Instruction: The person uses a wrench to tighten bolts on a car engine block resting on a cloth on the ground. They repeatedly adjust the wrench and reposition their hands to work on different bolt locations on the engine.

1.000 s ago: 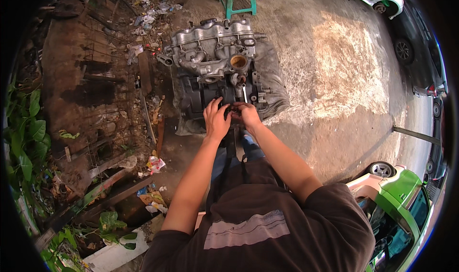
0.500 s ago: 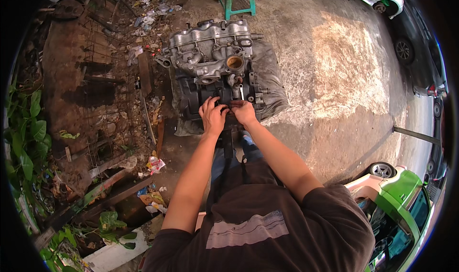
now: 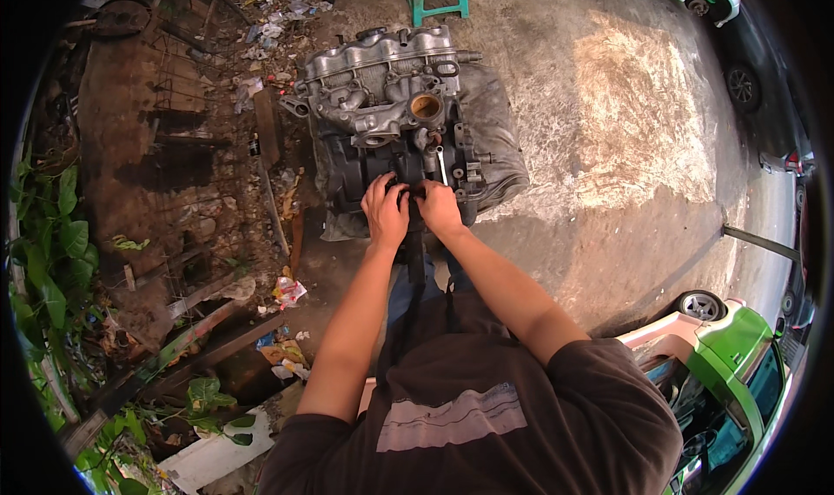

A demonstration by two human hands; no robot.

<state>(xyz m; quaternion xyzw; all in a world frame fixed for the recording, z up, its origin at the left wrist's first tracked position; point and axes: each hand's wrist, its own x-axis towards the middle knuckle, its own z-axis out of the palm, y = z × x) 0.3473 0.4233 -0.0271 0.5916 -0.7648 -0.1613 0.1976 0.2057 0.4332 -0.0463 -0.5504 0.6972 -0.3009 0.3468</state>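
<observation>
A metal engine (image 3: pixel 382 104) stands before me, silver on the far upper part and dark on the near side. My left hand (image 3: pixel 385 208) is at its near dark edge, fingers bent and thumb turned inward. Close beside it, my right hand (image 3: pixel 440 206) has its fingers curled and pinched toward the left one. Between the fingertips is something small and dark that I cannot make out. A silver wrench (image 3: pixel 441 163) rests on the engine just beyond my right hand, its ring end away from me.
A grey cloth or sheet (image 3: pixel 499 160) lies under the engine. Farther off is a green stool (image 3: pixel 439 0). Wood scraps and litter (image 3: pixel 269 26) cover the ground on the left. Parked on the right are a green car (image 3: pixel 734 347) and a dark car (image 3: pixel 756 86).
My view has shifted slightly. The fingers of both hands have changed position a little at the engine's near edge, and the right thumb and fingers look more curled.
</observation>
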